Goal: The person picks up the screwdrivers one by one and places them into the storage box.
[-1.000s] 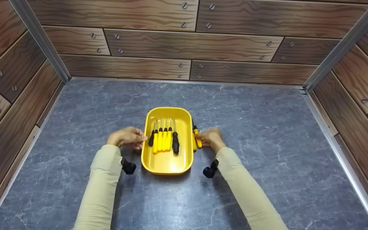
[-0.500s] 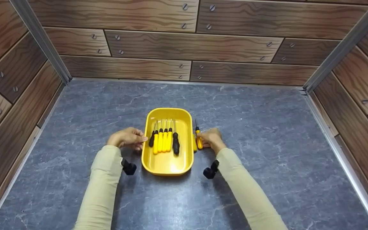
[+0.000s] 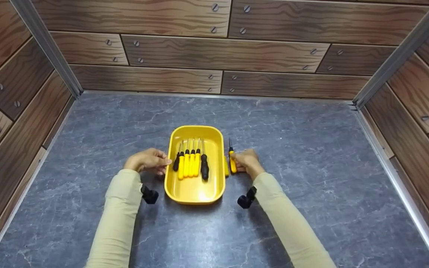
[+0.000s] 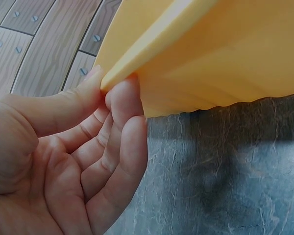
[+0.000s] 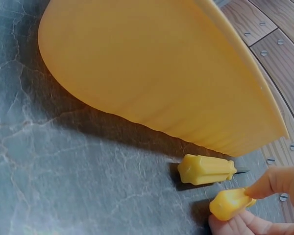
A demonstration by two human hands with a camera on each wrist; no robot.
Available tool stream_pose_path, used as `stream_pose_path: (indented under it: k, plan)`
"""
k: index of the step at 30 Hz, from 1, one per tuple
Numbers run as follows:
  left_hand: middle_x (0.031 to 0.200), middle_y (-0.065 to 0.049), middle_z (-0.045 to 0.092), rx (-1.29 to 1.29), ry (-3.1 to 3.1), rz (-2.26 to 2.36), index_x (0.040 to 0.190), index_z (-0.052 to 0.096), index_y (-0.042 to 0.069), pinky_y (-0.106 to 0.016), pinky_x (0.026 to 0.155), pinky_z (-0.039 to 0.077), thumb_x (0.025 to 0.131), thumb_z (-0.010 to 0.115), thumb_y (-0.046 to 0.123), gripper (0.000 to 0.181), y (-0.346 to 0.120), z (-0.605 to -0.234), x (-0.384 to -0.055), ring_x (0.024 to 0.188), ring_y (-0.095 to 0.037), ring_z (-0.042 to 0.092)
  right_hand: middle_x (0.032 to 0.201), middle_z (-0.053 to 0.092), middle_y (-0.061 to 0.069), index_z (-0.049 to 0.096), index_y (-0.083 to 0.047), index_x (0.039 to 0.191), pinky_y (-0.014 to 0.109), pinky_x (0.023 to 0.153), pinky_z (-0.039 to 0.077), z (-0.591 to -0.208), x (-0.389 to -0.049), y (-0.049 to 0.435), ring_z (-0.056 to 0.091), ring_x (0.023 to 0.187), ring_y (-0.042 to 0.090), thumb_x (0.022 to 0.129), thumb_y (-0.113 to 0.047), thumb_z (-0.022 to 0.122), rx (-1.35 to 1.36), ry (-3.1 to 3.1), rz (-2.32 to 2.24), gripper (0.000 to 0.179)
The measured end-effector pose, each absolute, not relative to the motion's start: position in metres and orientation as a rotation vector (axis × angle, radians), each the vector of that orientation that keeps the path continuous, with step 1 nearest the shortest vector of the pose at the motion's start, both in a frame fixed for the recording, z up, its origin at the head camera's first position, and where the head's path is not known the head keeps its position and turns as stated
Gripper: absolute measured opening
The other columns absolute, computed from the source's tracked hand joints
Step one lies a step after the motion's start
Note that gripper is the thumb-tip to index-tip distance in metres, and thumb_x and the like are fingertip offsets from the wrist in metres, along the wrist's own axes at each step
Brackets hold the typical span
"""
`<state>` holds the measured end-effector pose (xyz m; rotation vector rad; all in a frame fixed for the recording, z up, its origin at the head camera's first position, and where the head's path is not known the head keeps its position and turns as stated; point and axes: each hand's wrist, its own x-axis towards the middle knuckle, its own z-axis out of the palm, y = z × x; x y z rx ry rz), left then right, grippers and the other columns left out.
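Observation:
A yellow plastic tray (image 3: 188,191) stands in front of me, holding a row of screwdrivers with yellow handles (image 3: 187,163) and a black one at each end. My left hand (image 3: 148,160) pinches the tray's left rim between thumb and forefinger; the left wrist view shows this hand (image 4: 83,147) close up, other fingers bent below the rim. Right of the tray, my right hand (image 3: 248,160) pinches a yellow screwdriver (image 5: 229,204) by its handle, the black collar and shaft pointing away from me. Between it and the tray wall, another yellow-handled screwdriver (image 5: 206,170) lies on the table, mostly hidden in the head view.
The table (image 3: 311,167) has a grey marbled top. Wood-patterned walls (image 3: 222,52) enclose it at the back and both sides, with metal strips along the edges. A black wrist camera (image 3: 150,194) sits on the left forearm and another camera (image 3: 247,198) on the right.
The screwdriver in my right hand has shifted slightly right, away from the tray, and its shaft now stands straighter. My left hand and the tray have stayed in place.

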<state>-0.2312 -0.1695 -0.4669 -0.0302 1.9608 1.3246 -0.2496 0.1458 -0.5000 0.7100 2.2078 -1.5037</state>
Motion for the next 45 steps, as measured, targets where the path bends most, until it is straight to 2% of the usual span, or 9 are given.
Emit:
stream_pose_path:
  k: [8,17,22,26,33,39,45]
  plan:
    - [0.069,0.004,0.059,-0.032,1.960,1.327,0.091,0.053,0.008,-0.017,0.063,0.055,0.099,0.053,0.014,0.010,-0.169,-0.467,-0.229,0.060,-0.004,0.060,0.055,0.051,-0.004,0.057,-0.008,0.078,0.020,0.049,0.054,-0.498,-0.247,0.149,0.052,0.049,0.007,0.086,-0.010,0.061,0.708,2.159,-1.541,0.009]
    - [0.070,0.004,0.059,-0.028,1.966,1.326,0.087,0.051,0.010,-0.018,0.065,0.056,0.099,0.053,0.013,0.013,-0.169,-0.467,-0.230,0.060,-0.004,0.059,0.056,0.052,-0.004,0.054,-0.009,0.076,0.020,0.052,0.055,-0.490,-0.248,0.152,0.052,0.049,0.006,0.085,-0.007,0.056,0.696,2.142,-1.567,0.010]
    - [0.070,0.004,0.059,-0.019,1.978,1.321,0.086,0.050,0.010,-0.018,0.065,0.057,0.099,0.054,0.015,0.014,-0.170,-0.466,-0.230,0.060,-0.004,0.059,0.058,0.053,-0.003,0.055,-0.004,0.086,0.020,0.052,0.056,-0.485,-0.247,0.154,0.053,0.051,0.007,0.085,-0.007,0.055,0.673,2.143,-1.585,0.002]
    - [0.070,0.005,0.059,-0.016,1.979,1.318,0.087,0.051,0.010,-0.019,0.066,0.057,0.099,0.054,0.014,0.013,-0.170,-0.466,-0.230,0.060,-0.004,0.060,0.060,0.054,-0.003,0.057,-0.001,0.094,0.020,0.054,0.057,-0.483,-0.247,0.154,0.055,0.053,0.007,0.085,-0.007,0.054,0.652,2.142,-1.600,0.011]
    - [0.070,0.004,0.059,-0.017,1.981,1.313,0.086,0.051,0.010,-0.019,0.065,0.057,0.099,0.054,0.015,0.014,-0.170,-0.465,-0.229,0.061,-0.005,0.060,0.059,0.054,-0.003,0.056,-0.005,0.085,0.021,0.055,0.058,-0.479,-0.246,0.154,0.055,0.052,0.006,0.086,-0.007,0.055,0.611,2.144,-1.610,0.002]
    - [0.069,0.004,0.059,-0.018,1.972,1.312,0.087,0.050,0.009,-0.019,0.065,0.057,0.099,0.053,0.014,0.014,-0.170,-0.466,-0.230,0.060,-0.005,0.060,0.059,0.055,-0.002,0.056,-0.007,0.077,0.021,0.054,0.057,-0.474,-0.245,0.154,0.056,0.053,0.007,0.086,-0.006,0.055,0.548,2.121,-1.639,0.009]
    - [0.069,0.004,0.059,-0.028,1.955,1.319,0.090,0.050,0.009,-0.019,0.065,0.056,0.099,0.053,0.015,0.012,-0.170,-0.466,-0.231,0.061,-0.005,0.060,0.061,0.060,0.000,0.058,-0.005,0.078,0.021,0.055,0.058,-0.467,-0.245,0.156,0.060,0.055,0.009,0.089,-0.003,0.053,0.511,2.038,-1.704,0.012]
